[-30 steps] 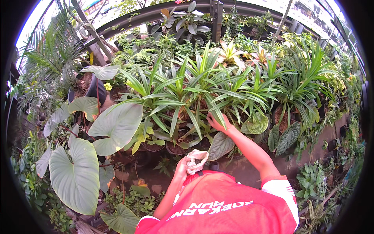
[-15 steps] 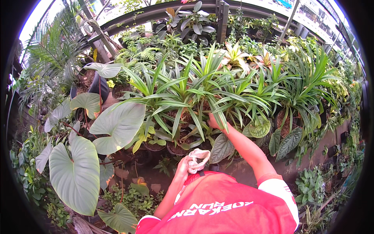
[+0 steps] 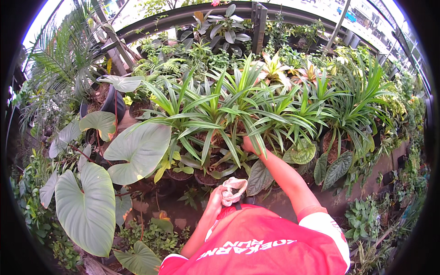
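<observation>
My left hand (image 3: pixel 215 200) is closed around a crumpled whitish plastic bag (image 3: pixel 234 189), held close to my chest with its mouth spread. What the bag contains cannot be made out. My right hand (image 3: pixel 249 145) reaches forward into a row of potted plants with long, striped strap leaves (image 3: pixel 256 120). Leaves cover its fingers, so whether they grip anything is hidden. Just below that wrist hangs a broad, dark textured leaf (image 3: pixel 260 177). Dark plant pots (image 3: pixel 208 178) show under the foliage, left of the right hand.
Large heart-shaped leaves (image 3: pixel 85 208) stand at my left, near a tilted black pot (image 3: pixel 111 101). Pale pink-and-cream rosette plants (image 3: pixel 273 69) grow behind the strap leaves. A metal rail (image 3: pixel 192 16) with a post (image 3: pixel 259 28) runs along the back.
The view has shifted slightly. My right hand remains among the strap leaves, and my left hand still holds the plastic bag, its mouth now showing a little wider.
</observation>
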`<state>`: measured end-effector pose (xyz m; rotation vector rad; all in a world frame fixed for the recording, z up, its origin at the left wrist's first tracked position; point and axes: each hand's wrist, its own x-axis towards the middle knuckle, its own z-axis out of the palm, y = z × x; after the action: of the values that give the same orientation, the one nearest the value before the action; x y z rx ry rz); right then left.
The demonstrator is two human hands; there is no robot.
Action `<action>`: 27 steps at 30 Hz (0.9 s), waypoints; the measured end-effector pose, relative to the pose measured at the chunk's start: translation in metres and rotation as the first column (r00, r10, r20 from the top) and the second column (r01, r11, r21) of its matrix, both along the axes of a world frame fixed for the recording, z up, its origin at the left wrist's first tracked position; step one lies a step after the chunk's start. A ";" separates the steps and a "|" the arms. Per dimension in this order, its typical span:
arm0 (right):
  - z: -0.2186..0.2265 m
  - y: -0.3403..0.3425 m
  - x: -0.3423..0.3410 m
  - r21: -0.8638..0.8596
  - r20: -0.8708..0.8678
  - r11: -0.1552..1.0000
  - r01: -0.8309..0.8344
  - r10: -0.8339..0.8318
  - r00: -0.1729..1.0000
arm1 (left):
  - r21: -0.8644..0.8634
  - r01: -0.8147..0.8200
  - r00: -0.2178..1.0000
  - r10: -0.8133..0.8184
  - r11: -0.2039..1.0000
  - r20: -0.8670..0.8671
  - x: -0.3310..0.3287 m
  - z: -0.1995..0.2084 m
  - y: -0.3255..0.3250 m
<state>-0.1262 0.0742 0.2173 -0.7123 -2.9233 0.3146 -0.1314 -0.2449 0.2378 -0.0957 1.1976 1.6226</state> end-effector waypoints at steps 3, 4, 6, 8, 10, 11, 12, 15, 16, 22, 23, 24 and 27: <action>-0.019 0.007 -0.003 0.133 0.041 0.990 -0.054 0.049 0.998 | 0.001 0.002 1.000 -0.002 1.000 -0.029 0.001 0.001 0.002; -0.024 0.009 -0.003 0.226 0.044 0.968 -0.107 0.100 0.994 | 0.000 0.008 0.999 -0.008 1.000 -0.043 0.002 0.002 0.003; -0.030 0.011 -0.004 0.285 0.086 0.945 -0.162 0.143 0.986 | 0.020 0.030 0.999 -0.030 0.999 -0.029 0.002 0.003 0.003; -0.033 0.015 -0.008 0.218 0.156 0.961 -0.169 0.136 0.978 | 0.028 0.048 0.999 -0.047 0.998 -0.013 0.002 0.003 0.003; -0.036 0.015 -0.008 0.177 0.120 0.974 -0.143 0.123 0.985 | 0.029 0.058 0.998 -0.058 0.998 -0.001 0.001 0.001 0.002; -0.038 0.015 -0.008 0.170 0.049 0.979 -0.117 0.110 0.993 | 0.033 0.064 0.998 -0.063 0.997 -0.005 0.001 0.000 0.002; -0.040 0.015 -0.007 0.160 -0.022 0.983 -0.092 0.097 0.995 | 0.036 0.068 0.998 -0.068 0.997 -0.008 0.000 -0.001 0.002; -0.044 0.020 -0.009 0.110 0.027 0.991 -0.078 0.075 0.997 | 0.058 0.039 0.999 -0.038 0.998 -0.013 0.002 -0.002 0.003; -0.046 0.021 -0.010 0.090 -0.011 0.994 -0.057 0.059 0.998 | 0.067 0.020 1.000 -0.020 0.998 -0.014 0.003 -0.001 0.004; -0.043 0.023 -0.016 0.047 0.075 0.994 -0.096 0.092 0.993 | -0.033 -0.037 0.999 0.038 0.999 0.021 0.007 0.015 0.005; -0.041 0.021 -0.015 0.028 0.114 0.996 -0.089 0.085 0.990 | 0.021 -0.040 0.999 0.039 0.999 0.027 0.006 0.016 0.005; -0.039 0.020 -0.016 0.021 0.131 0.996 -0.083 0.080 0.988 | -0.028 -0.026 1.000 0.026 0.999 -0.018 0.005 0.016 0.006; -0.033 0.014 -0.015 0.004 0.172 0.997 -0.071 0.069 0.983 | -0.013 0.019 1.000 -0.018 1.000 0.013 0.002 0.010 0.005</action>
<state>-0.1414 0.0884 0.1838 -0.6682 -3.1164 0.2572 -0.1294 -0.2401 0.2482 -0.1029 1.1960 1.5960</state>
